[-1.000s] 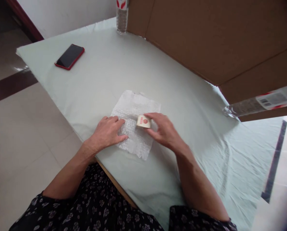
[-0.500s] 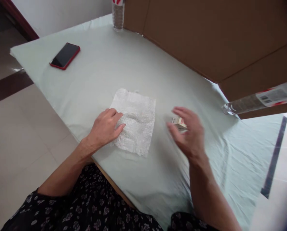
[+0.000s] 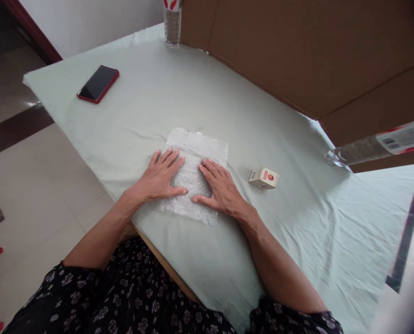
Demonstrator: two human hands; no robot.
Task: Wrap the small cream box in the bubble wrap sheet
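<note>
2 hands, left hand (image 3: 161, 178) and right hand (image 3: 222, 188), lay open, gripping nothing, on the bubble wrap (image 3: 191, 178); the small box (image 3: 264, 178) stood right of it on the tablecloth (image 3: 286, 222).

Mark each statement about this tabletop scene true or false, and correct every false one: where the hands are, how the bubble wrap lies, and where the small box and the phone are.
1. The left hand and the right hand both touch the bubble wrap. True.
2. The small box rests on the pale green cloth, to the right of the bubble wrap. True.
3. The right hand is gripping the small box. False: it is spread on the bubble wrap, apart from the box.
4. The phone has a red case. True.
5. The phone lies between the two hands. False: it lies farther off, toward the left edge of the cloth.
</note>
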